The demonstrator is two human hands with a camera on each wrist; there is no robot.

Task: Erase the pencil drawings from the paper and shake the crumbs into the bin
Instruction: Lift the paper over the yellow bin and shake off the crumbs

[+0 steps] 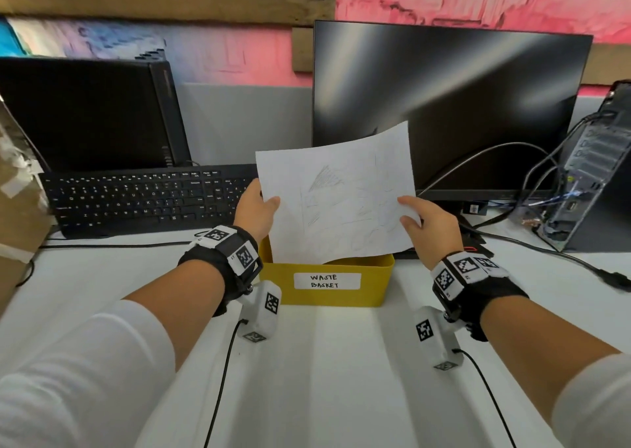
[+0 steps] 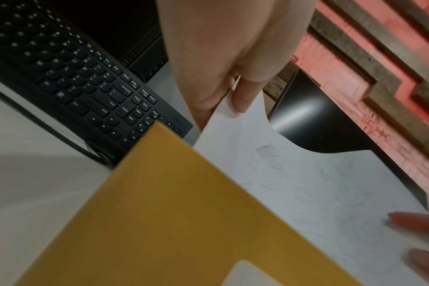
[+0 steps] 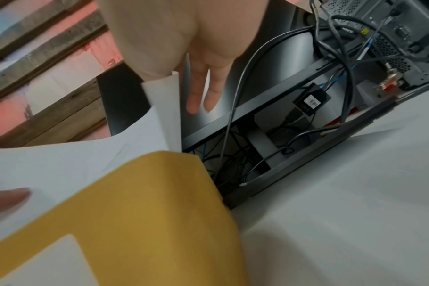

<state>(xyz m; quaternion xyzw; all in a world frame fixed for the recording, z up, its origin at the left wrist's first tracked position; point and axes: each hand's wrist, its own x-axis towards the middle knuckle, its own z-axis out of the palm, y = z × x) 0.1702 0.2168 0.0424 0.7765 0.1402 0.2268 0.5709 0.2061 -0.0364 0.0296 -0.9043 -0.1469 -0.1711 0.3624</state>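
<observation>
Paper [image 1: 336, 195] is held up in the air over the yellow bin [image 1: 327, 283] — lower edge dips just inside the bin's opening, sheet tilted, top right corner highest. Faint pencil marks still show on it, a shaded patch near its upper left.

Left hand [image 1: 257, 208] pinches the sheet's left edge at 9 o'clock: thumb on the front, fingers behind. Left wrist view confirms it, thumb pressed on the paper's edge. Right hand [image 1: 428, 224] pinches the right edge at 3 o'clock the same way; right wrist view shows its fingers [image 3: 201, 91] lying straight behind the sheet, thumb on the front face.

Bin sits on the white table [image 1: 324, 379] at centre, white label on its near wall reading "WASTE BASKET".

Around it — black keyboard [image 1: 146, 198] at 10 o'clock from the bin, dark laptop [image 1: 85, 113] standing behind that, black monitor [image 1: 444, 106] at 1 o'clock, open computer case [image 1: 594, 174] with cables at 3 o'clock. Cannot tell whether crumbs lie on the sheet.
</observation>
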